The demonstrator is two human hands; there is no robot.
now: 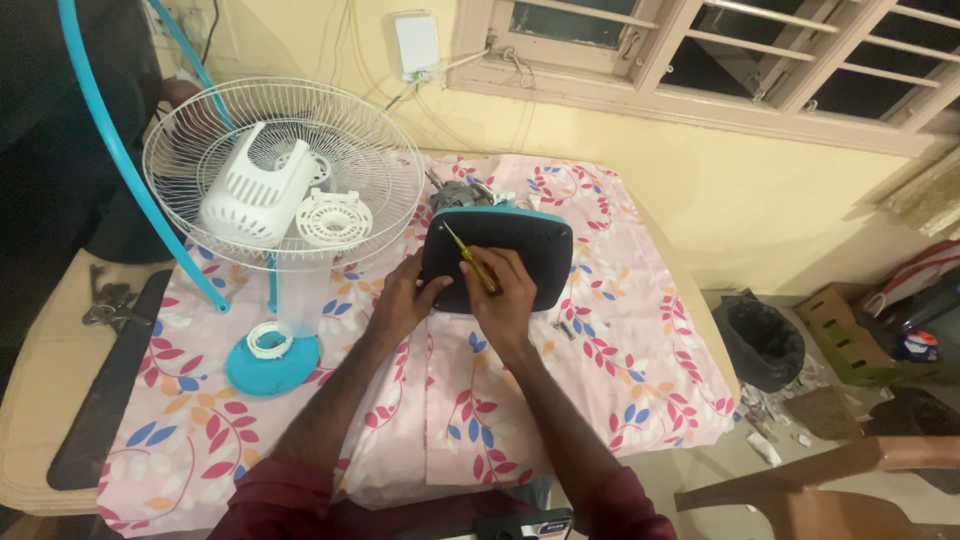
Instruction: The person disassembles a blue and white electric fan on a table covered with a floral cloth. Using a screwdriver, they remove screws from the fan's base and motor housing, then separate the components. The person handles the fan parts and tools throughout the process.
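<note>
A pink flowered cloth [620, 330] covers the table under a barred window. At its middle lies a dark fan base [520, 245], underside up. The right hand [503, 300] grips a yellow screwdriver [470, 258], tip set near the base's left edge; the left hand [403, 298] clasps that edge. A white fan guard [370, 170] lies left of the base. This looks like screw work; the tip must stay seated and upright.

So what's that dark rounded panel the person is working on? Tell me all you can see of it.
The dark panel is a rounded-corner rectangle, matte black and plastic-looking, with a teal rim along its top edge. It lies flat side up on the floral tablecloth, against a grey motor part. The left hand grips its lower left edge; the right hand rests on it, holding a yellow-handled screwdriver with its tip on the surface.
</note>
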